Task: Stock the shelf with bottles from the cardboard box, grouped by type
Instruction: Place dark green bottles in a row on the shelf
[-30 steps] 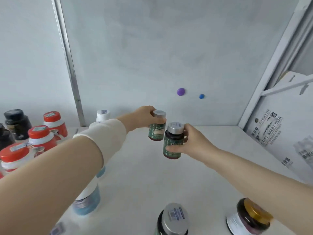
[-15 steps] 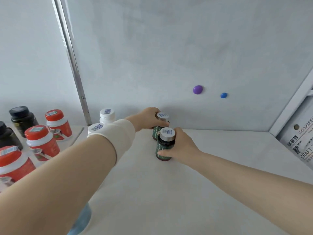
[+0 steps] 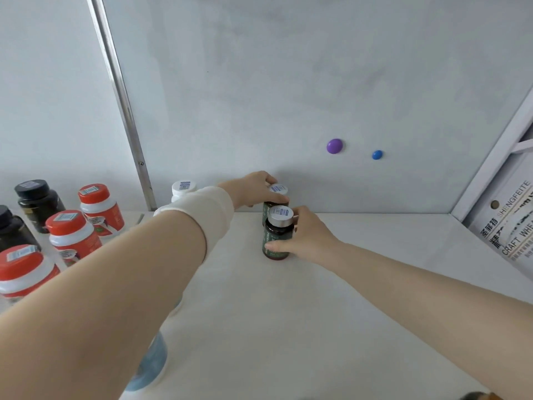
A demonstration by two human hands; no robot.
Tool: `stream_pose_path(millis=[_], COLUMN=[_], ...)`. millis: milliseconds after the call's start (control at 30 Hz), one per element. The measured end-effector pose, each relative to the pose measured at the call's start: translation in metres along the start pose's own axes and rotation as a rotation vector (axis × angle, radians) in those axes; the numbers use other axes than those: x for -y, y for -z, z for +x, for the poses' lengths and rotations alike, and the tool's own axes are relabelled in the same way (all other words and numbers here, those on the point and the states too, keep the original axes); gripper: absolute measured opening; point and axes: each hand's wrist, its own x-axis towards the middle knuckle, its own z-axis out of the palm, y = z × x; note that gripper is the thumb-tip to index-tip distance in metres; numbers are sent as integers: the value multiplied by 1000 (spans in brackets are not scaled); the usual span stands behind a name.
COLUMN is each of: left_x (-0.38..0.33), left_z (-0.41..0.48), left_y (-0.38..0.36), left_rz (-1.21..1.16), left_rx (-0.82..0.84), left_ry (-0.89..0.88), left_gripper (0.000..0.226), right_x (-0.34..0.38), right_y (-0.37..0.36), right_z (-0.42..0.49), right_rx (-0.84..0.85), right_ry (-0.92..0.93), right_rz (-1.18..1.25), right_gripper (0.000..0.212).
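Bottles first: two small dark glass ones with green labels and silver caps stand upright in the middle of the frame, one right behind the other, at the back of the white shelf board [image 3: 331, 313]. The right hand [image 3: 307, 236] grasps the front dark bottle [image 3: 276, 241], thumb laid across the label and fingers curled round the far side. The rear dark bottle [image 3: 278, 189] is mostly hidden. The left hand [image 3: 253, 188] grips it up at the cap, fingers curled over the rim. Can't tell if the two bottles actually touch.

Just left of them a plain white bottle with a white cap [image 3: 183, 190] peeks over the white cuff [image 3: 207, 209] on the left forearm. Lower left, a blue-labelled bottle [image 3: 150, 362] pokes out from under that arm.

Far left, past the slanted metal post [image 3: 124, 105], sit three white bottles with red caps [image 3: 73, 235] and two black bottles [image 3: 36, 202].

On the grey back panel, right of centre, are a purple round magnet [image 3: 334, 146] and a smaller blue magnet [image 3: 377, 155]. At the right edge is a printed white cardboard box [image 3: 507, 226].
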Motion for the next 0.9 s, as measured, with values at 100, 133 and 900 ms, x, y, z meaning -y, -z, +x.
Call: stream_pose_path(millis=[100, 133, 900], left_x=[-11, -15, 97], left_z=[-19, -29, -465], left_y=[16, 21, 131], left_rz=[68, 98, 1406], left_rx=[-43, -73, -485], left_ry=[8, -2, 372], left_gripper=[60, 58, 45], right_x=[7, 11, 253], right_y=[14, 19, -145], right_z=[-12, -18, -219], right_rx=[-37, -46, -29], right_ry=[7, 21, 747], right_rz=[-94, -146, -683], right_gripper=[80, 82, 48])
